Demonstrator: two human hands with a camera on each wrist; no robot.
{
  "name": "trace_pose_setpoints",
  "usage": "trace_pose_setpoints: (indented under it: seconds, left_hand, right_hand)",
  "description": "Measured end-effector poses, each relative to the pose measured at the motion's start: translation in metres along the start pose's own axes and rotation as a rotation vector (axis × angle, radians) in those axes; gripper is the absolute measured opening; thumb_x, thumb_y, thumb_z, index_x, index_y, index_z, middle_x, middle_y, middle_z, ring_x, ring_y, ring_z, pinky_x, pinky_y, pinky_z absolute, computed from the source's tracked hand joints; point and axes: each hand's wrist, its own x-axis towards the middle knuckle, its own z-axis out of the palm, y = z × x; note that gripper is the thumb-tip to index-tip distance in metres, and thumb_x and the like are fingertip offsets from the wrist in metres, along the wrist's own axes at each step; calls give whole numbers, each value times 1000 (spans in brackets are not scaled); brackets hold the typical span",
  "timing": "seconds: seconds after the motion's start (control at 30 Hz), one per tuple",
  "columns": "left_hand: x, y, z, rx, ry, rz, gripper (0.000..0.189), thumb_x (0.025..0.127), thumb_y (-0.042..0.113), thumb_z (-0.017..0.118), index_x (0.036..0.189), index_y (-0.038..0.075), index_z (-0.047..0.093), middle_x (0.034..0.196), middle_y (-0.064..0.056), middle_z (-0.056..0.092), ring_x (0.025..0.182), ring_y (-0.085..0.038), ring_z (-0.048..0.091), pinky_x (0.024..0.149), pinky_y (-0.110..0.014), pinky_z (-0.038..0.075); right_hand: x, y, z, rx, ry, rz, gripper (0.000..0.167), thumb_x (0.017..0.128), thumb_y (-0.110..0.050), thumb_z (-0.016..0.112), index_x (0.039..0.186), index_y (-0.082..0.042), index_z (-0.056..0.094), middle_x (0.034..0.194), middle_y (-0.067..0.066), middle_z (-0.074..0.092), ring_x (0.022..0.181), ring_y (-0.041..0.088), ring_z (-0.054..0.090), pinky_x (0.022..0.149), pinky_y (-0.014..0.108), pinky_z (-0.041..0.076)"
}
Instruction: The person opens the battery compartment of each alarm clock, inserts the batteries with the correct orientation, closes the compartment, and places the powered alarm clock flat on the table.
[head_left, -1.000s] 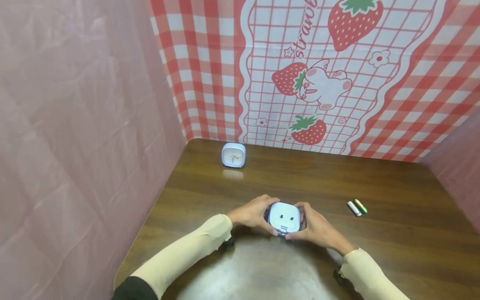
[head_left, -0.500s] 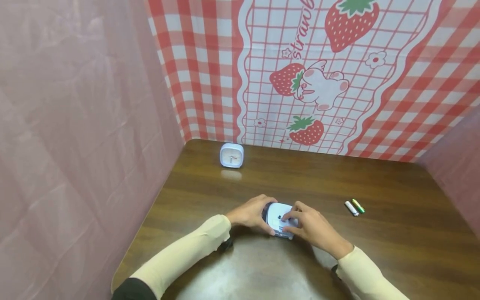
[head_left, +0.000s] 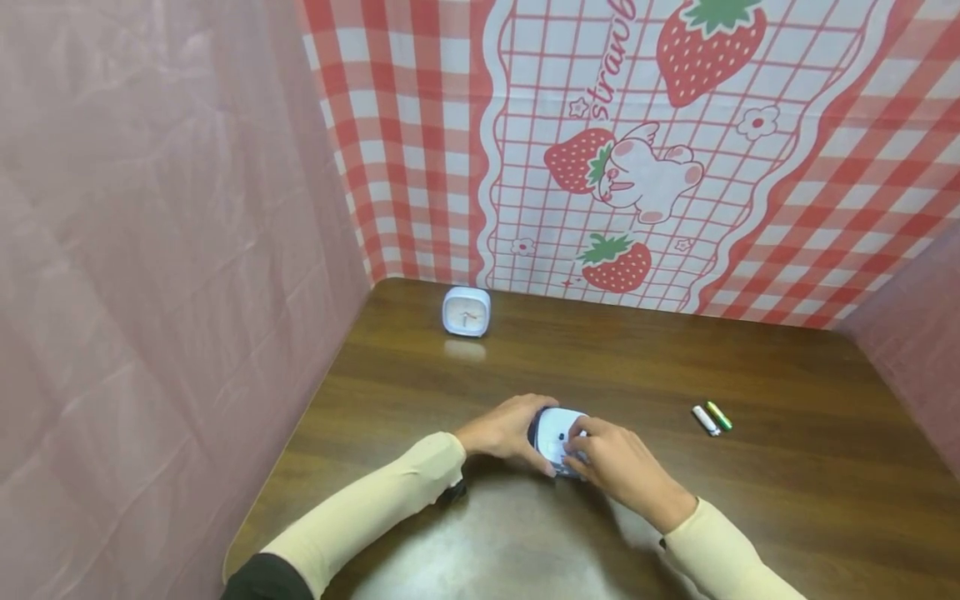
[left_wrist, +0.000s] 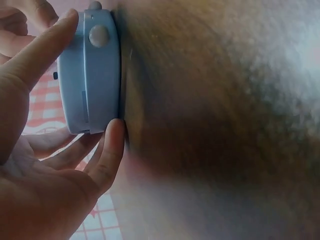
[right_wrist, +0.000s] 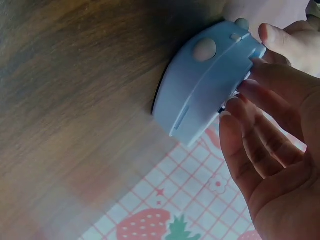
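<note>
Right hand [head_left: 621,468] has moved onto the back of the alarm clock [head_left: 552,429], fingers bent; whether pinching, cannot tell. Left hand [head_left: 512,430] grips its side.

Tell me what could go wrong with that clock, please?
The clock might twist or slip, because the left hand grips one side while the right hand is at its back. The white battery and green battery lie loose, so a bump could send them rolling.
</note>
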Motion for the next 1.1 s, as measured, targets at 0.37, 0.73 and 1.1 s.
trace_pose_setpoints:
  seconds: [0.37, 0.73, 1.1]
  left_hand:
    - [0, -1, 2, 17, 21, 19, 92, 67, 47, 96, 142, 10, 55, 132, -2, 61, 118, -15, 56, 102, -25, 45]
    - [0, -4, 4, -10, 16, 9, 94, 67, 47, 96, 142, 10, 55, 131, -3, 61, 118, -15, 55, 102, -26, 45]
    - [0, -5, 5, -14, 17, 4, 96, 67, 48, 96, 144, 9, 53, 130, -3, 61, 116, -15, 56, 99, -25, 46]
  right_hand:
    - [0, -1, 6, -52, 36, -76, 14, 77, -8, 83, 75, -14, 71, 78, -6, 52, 60, 4, 43, 49, 22, 43]
    - [-5, 0, 9, -39, 157, -92, 13, 75, -6, 86, 80, -12, 76, 75, -6, 56, 57, 3, 46, 48, 23, 45]
    - [-4, 3, 6, 29, 148, 2, 12, 79, -10, 87, 86, -12, 78, 78, -7, 67, 65, 1, 55, 58, 23, 52]
